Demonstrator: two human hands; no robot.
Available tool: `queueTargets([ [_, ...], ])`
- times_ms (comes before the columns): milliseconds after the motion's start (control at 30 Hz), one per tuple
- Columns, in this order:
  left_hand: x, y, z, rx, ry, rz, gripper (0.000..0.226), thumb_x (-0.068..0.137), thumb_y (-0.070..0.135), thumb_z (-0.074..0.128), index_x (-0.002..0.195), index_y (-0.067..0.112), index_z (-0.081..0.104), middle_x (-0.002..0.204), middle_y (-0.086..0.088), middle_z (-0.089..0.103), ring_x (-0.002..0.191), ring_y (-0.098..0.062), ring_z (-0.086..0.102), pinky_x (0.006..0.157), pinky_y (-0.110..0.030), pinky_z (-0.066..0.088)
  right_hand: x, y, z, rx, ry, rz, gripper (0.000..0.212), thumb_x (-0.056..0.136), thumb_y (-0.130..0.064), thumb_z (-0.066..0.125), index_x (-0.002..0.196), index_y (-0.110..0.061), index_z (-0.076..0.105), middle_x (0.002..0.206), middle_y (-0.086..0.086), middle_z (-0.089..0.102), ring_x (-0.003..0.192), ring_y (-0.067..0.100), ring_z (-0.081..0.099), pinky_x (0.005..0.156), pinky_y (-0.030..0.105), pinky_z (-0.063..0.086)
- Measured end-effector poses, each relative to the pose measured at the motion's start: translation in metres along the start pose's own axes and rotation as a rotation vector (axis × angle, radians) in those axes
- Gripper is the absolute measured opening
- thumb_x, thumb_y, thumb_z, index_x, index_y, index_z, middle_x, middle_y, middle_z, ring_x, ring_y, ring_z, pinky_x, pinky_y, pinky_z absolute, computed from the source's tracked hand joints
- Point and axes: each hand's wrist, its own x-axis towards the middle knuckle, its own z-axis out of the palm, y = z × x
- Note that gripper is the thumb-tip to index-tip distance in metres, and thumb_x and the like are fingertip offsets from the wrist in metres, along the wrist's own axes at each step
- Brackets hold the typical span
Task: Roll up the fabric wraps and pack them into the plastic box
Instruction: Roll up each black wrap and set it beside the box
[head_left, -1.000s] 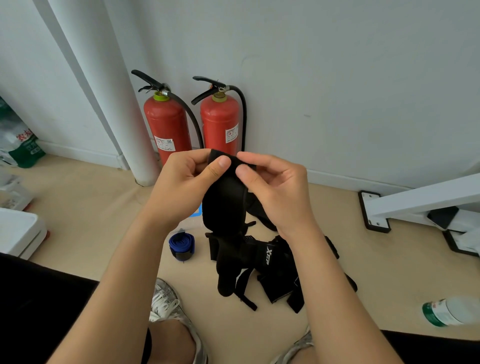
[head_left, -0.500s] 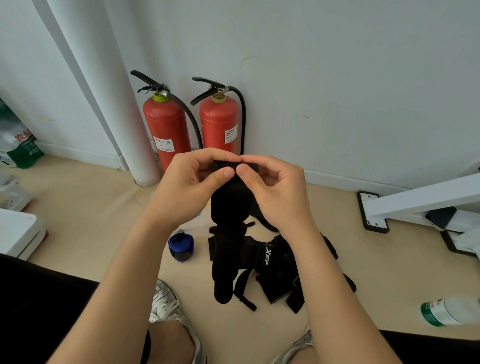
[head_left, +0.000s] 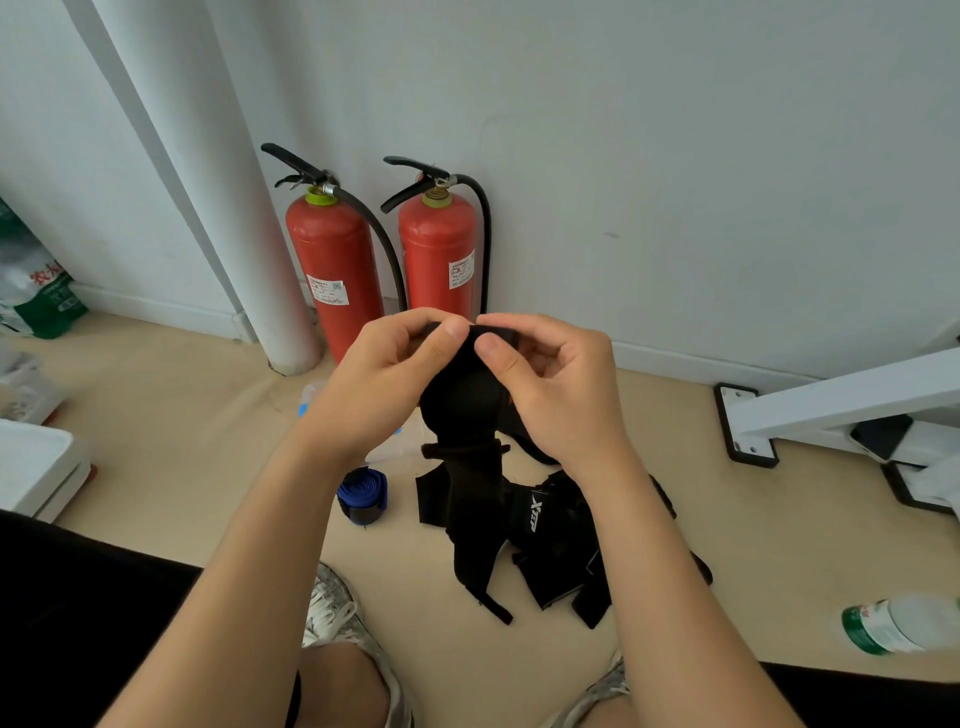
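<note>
A black fabric wrap (head_left: 462, 410) hangs in front of me, its top end rolled between both hands. My left hand (head_left: 384, 384) pinches the rolled end from the left with thumb and curled fingers. From the right, my right hand (head_left: 550, 384) pinches the same end. The wrap's loose tail drops to a pile of black wraps (head_left: 550, 545) on the floor. A rolled blue wrap (head_left: 362, 493) lies on the floor left of the pile. The clear plastic box (head_left: 384, 441) is mostly hidden behind my left hand.
Two red fire extinguishers (head_left: 337, 270) stand against the wall beside a white pipe (head_left: 228, 208). A white metal frame (head_left: 831, 405) reaches in from the right, and a plastic bottle (head_left: 898, 623) lies at lower right. White items (head_left: 36, 467) sit at left. My shoes (head_left: 337, 618) are below.
The rolled end between my thumbs has grown tighter, and the hanging tail has shortened and risen a little. Both hands stay at about the same place.
</note>
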Motion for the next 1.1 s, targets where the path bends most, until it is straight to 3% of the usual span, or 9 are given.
queueTargets([
  [133, 0.001, -0.002, -0.004, 0.063, -0.013, 0.012, 0.022, 0.109, 0.023, 0.062, 0.127, 0.018, 0.072, 0.115, -0.003, 0.081, 0.111, -0.019, 0.078, 0.097, -0.036, 0.064, -0.001, 0.002, -0.004, 0.056, -0.076, 0.024, 0.028, 0.098, -0.016, 0.08, 0.126, -0.017, 0.081, 0.119, 0.002, 0.081, 0.114, 0.02, 0.077, 0.092, 0.039, 0.067],
  [267, 0.0, -0.004, -0.003, 0.028, -0.017, 0.046, 0.024, 0.107, 0.01, 0.065, 0.13, 0.015, 0.069, 0.117, -0.005, 0.079, 0.111, -0.023, 0.078, 0.094, -0.034, 0.064, 0.001, 0.002, -0.003, 0.006, -0.03, 0.072, 0.028, 0.1, -0.031, 0.077, 0.127, -0.02, 0.081, 0.112, 0.0, 0.082, 0.105, 0.018, 0.079, 0.082, 0.039, 0.068],
  [433, 0.002, -0.005, -0.001, 0.131, -0.013, -0.016, 0.029, 0.104, 0.04, 0.061, 0.125, 0.022, 0.072, 0.109, -0.001, 0.081, 0.104, -0.019, 0.079, 0.088, -0.044, 0.067, 0.0, 0.005, -0.003, 0.003, -0.029, 0.04, 0.028, 0.096, -0.015, 0.083, 0.123, -0.02, 0.082, 0.118, -0.001, 0.081, 0.112, 0.018, 0.078, 0.095, 0.042, 0.066],
  [500, 0.003, -0.006, -0.002, 0.16, -0.002, -0.011, 0.025, 0.105, 0.036, 0.064, 0.123, 0.021, 0.073, 0.107, -0.002, 0.081, 0.1, -0.02, 0.08, 0.086, -0.048, 0.067, 0.0, 0.005, -0.004, 0.025, -0.064, 0.06, 0.029, 0.096, -0.015, 0.082, 0.125, -0.021, 0.08, 0.121, 0.0, 0.08, 0.115, 0.018, 0.077, 0.096, 0.042, 0.066],
  [600, 0.002, -0.01, -0.002, 0.157, 0.014, 0.019, 0.019, 0.107, 0.022, 0.068, 0.125, 0.02, 0.072, 0.112, -0.003, 0.08, 0.106, -0.021, 0.079, 0.091, -0.052, 0.066, -0.001, 0.004, -0.002, 0.015, -0.076, 0.096, 0.029, 0.1, -0.028, 0.079, 0.129, -0.026, 0.079, 0.121, -0.004, 0.079, 0.114, 0.015, 0.076, 0.094, 0.036, 0.066],
  [700, 0.002, -0.013, 0.0, 0.145, 0.015, 0.056, 0.021, 0.104, 0.014, 0.071, 0.125, 0.02, 0.069, 0.115, -0.002, 0.077, 0.112, -0.02, 0.076, 0.098, -0.044, 0.064, -0.001, 0.005, 0.0, 0.022, -0.031, 0.087, 0.025, 0.1, -0.018, 0.078, 0.124, -0.023, 0.081, 0.118, -0.001, 0.081, 0.113, 0.019, 0.077, 0.095, 0.044, 0.066],
  [833, 0.003, -0.012, 0.0, 0.126, -0.044, -0.008, 0.022, 0.109, 0.027, 0.062, 0.129, 0.022, 0.07, 0.118, -0.003, 0.079, 0.114, -0.021, 0.077, 0.101, -0.052, 0.062, -0.001, 0.006, -0.005, 0.053, -0.031, 0.123, 0.025, 0.097, -0.014, 0.081, 0.12, -0.024, 0.082, 0.114, 0.0, 0.081, 0.111, 0.022, 0.078, 0.096, 0.049, 0.066],
  [1033, 0.003, -0.011, 0.002, 0.159, 0.059, 0.028, 0.022, 0.111, 0.023, 0.06, 0.128, 0.019, 0.074, 0.114, -0.005, 0.08, 0.113, -0.025, 0.076, 0.103, -0.058, 0.059, -0.002, 0.002, -0.009, 0.075, -0.182, 0.174, 0.064, 0.084, -0.026, 0.094, 0.141, -0.037, 0.066, 0.121, -0.007, 0.074, 0.111, 0.021, 0.078, 0.099, 0.041, 0.064],
  [1100, 0.004, -0.011, 0.003, 0.131, 0.056, 0.022, 0.022, 0.111, 0.022, 0.06, 0.128, 0.019, 0.074, 0.114, -0.006, 0.08, 0.112, -0.025, 0.077, 0.101, -0.056, 0.061, -0.002, 0.005, -0.004, -0.028, -0.112, 0.147, 0.056, 0.086, -0.024, 0.093, 0.134, -0.037, 0.069, 0.118, -0.007, 0.075, 0.105, 0.019, 0.079, 0.095, 0.042, 0.066],
])
